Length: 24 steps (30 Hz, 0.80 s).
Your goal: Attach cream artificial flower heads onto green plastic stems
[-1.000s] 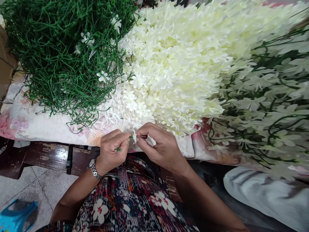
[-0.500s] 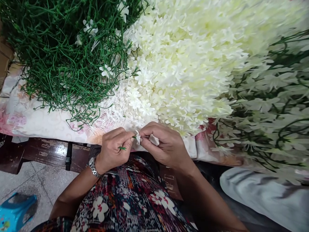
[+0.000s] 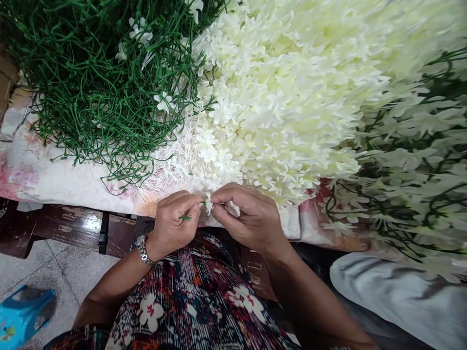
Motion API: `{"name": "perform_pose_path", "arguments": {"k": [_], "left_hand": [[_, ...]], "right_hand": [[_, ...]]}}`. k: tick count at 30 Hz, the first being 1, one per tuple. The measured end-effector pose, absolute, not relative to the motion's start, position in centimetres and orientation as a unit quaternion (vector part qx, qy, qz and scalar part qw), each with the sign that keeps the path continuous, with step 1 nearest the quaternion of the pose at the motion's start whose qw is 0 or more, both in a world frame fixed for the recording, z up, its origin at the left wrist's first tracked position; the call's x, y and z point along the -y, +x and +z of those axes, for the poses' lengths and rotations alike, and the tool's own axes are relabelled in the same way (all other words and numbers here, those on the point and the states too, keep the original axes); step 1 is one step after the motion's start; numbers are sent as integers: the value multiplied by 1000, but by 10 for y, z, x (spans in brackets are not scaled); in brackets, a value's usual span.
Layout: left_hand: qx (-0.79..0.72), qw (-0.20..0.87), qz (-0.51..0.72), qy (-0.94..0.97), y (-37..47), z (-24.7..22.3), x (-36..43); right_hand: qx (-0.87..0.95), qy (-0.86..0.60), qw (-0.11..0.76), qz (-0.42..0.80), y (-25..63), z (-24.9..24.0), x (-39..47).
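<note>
My left hand (image 3: 177,219) pinches a green plastic stem (image 3: 186,217), whose tip points right between thumb and forefinger. Facing it, my right hand (image 3: 250,216) pinches a small white flower (image 3: 209,203) at its fingertips, and the flower touches the stem tip. Another white petal piece (image 3: 232,209) shows between the thumb and fingers of my right hand. Beyond my hands lie a heap of green stems (image 3: 109,97) at the left and a large pile of cream-white flowers (image 3: 284,107) in the middle. Thin white filaments (image 3: 171,165) lie between the two heaps.
Green stems bearing white flowers (image 3: 412,180) lie at the right. A floral cloth (image 3: 76,182) covers the surface under the heaps. At lower left a blue stool (image 3: 25,316) stands on the floor. A person's light-coloured trouser leg (image 3: 394,296) shows at lower right.
Both hands stay at nearly the same place, with the flower and stem tip still together. The view has shifted slightly.
</note>
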<state>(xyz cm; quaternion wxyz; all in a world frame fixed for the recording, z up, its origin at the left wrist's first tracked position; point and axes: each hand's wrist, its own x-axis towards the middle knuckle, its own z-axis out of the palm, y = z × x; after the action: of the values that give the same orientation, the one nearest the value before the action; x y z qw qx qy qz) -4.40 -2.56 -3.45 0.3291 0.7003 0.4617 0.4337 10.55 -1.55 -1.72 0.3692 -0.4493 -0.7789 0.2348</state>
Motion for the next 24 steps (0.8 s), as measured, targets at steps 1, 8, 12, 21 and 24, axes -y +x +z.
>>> {"name": "perform_pose_path", "arguments": {"k": [1,8,12,21,24], "left_hand": [[-465,330,434,698,-44,-34,25],[-476,326,450,682,-43,-33,25],[-477,329,455,676,-43,-34,25],[-496,337,461,654,-43,-33,24],[-495,381,457,633,-45,-29,22]], "right_hand": [[777,-449,374,235,104,-18,15],[764,-451,389,248,99,-23,15],[758,-462,383,255,96,-22,14],[756,-465,398,234,90,-24,15],[775,-445,382,236,94,-18,13]]}}
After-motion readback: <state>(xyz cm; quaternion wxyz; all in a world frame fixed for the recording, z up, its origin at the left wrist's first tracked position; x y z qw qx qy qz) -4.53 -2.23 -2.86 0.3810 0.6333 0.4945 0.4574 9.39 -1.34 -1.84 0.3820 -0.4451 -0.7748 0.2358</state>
